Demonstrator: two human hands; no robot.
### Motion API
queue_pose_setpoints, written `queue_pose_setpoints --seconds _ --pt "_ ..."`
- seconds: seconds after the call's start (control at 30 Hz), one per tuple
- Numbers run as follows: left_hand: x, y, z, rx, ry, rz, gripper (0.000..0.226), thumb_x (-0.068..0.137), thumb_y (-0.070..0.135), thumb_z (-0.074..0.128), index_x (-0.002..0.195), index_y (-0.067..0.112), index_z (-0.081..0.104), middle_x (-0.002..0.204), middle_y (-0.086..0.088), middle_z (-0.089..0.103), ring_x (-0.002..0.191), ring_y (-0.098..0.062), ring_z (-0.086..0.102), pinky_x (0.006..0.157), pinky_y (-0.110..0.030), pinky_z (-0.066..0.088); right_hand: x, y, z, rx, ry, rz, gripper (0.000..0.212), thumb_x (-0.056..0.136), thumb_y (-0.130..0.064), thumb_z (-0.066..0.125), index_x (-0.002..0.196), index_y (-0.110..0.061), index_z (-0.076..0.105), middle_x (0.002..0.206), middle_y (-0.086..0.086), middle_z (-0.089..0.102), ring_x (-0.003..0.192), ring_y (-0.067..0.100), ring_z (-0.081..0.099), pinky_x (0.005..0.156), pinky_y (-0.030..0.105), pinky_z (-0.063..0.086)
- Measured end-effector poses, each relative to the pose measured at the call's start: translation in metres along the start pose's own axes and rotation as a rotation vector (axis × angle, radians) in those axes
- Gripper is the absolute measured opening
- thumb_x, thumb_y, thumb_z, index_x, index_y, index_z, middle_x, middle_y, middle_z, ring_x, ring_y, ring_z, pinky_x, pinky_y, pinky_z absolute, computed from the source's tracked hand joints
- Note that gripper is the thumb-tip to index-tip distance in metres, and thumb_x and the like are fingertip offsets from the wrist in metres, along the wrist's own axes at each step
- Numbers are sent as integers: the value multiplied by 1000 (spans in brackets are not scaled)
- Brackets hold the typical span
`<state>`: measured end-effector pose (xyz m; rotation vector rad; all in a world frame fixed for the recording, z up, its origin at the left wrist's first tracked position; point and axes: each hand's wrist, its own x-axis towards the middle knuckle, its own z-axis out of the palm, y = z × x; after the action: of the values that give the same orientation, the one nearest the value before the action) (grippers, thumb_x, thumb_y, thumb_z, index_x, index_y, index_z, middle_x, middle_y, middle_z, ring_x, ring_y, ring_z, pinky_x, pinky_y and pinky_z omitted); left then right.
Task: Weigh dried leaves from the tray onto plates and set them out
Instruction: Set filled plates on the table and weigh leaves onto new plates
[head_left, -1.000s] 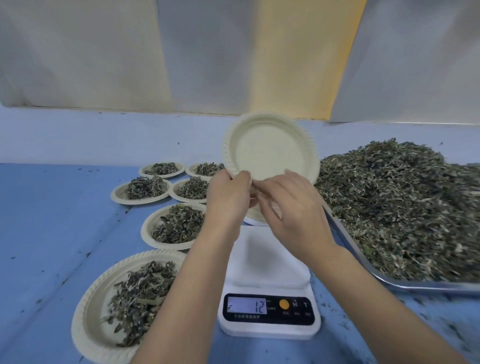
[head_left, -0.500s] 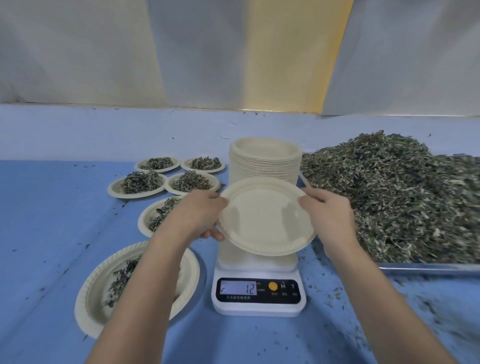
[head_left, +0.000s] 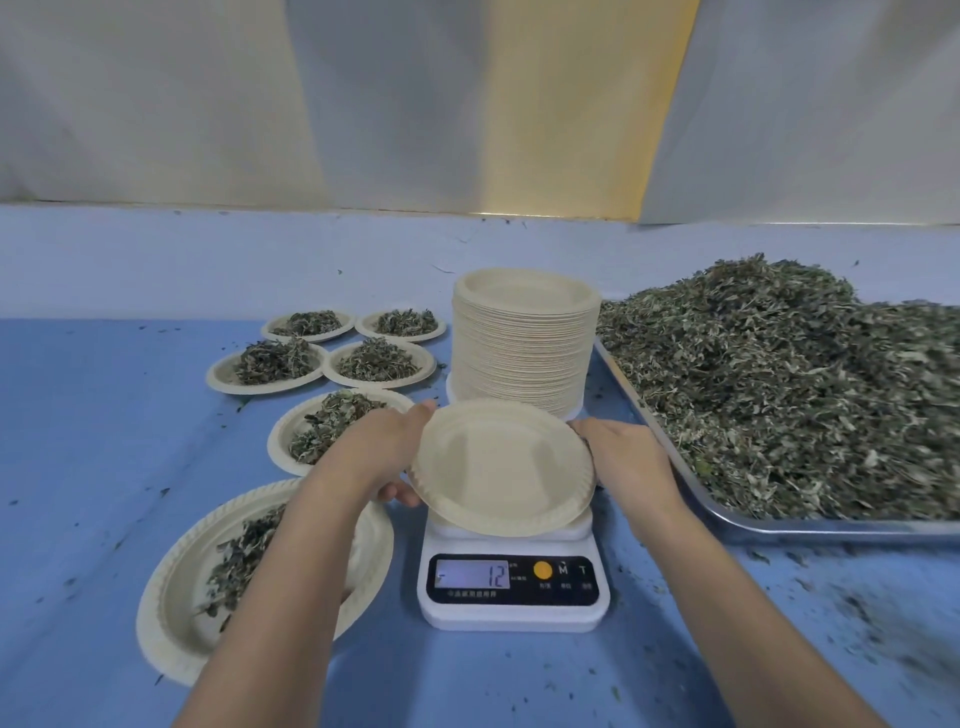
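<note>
Left grip (head_left: 387, 454) and right grip (head_left: 626, 460) pinched opposite rims of the plate (head_left: 501, 467), holding it between them over the scale (head_left: 511, 592); the tray (head_left: 769, 522) of leaves (head_left: 805, 389) lay right of the right grip.

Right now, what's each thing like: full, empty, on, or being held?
empty plate, held over the scale, nothing in it
left hand, grips the plate's left rim
right hand, holds the plate's right rim
scale, switched on, display reads 12
plate stack, upright, top plate empty
tray, heaped with dried leaves
six set-out plates, each holding leaves
</note>
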<state>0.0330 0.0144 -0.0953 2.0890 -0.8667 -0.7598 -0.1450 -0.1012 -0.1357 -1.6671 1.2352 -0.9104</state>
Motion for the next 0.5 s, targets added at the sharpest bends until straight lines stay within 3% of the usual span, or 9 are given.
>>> queue_pose_setpoints --seconds 0.1,0.23,0.37,0.43,0.5 --pt "0 -1 0 7 10 -19 48 99 48 31 101 8 56 55 -2 52 35 -16 55 38 -17 33 -2 0 2 -13 7 0 58 87 -20 53 36 -20 25 40 -8 22 56 17 20 59 35 18" --pt "1 -4 3 46 10 -37 50 99 49 30 113 7 55 60 -1 47 36 -15 55 35 -13 31 -4 2 2 -13 -3 -19 44 88 -21 52 51 -18 27 53 1 28 59 18 22 59 34 17" --pt "4 -7 5 129 44 21 50 100 49 27 117 11 54 67 -2 52 42 -17 58 37 -15 32 -3 2 1 -52 3 -11 43 90 -22 48 54 -17 24 46 -7 24 55 16 21 55 30 16" --pt "6 -7 6 224 74 65 51 100 49 24 118 11 53 85 -5 62 57 -21 64 46 -20 38 -2 2 0 -74 19 -27 40 91 -20 45 55 -11 29 50 -4 27 54 15 21 55 30 15" --pt "9 -9 9 335 148 99 55 100 48 24 119 7 56 108 -10 63 86 -27 64 68 -29 42 -3 0 -3 -82 42 -63 37 94 -21 43 71 8 51 59 10 36 56 17 26 56 31 18"
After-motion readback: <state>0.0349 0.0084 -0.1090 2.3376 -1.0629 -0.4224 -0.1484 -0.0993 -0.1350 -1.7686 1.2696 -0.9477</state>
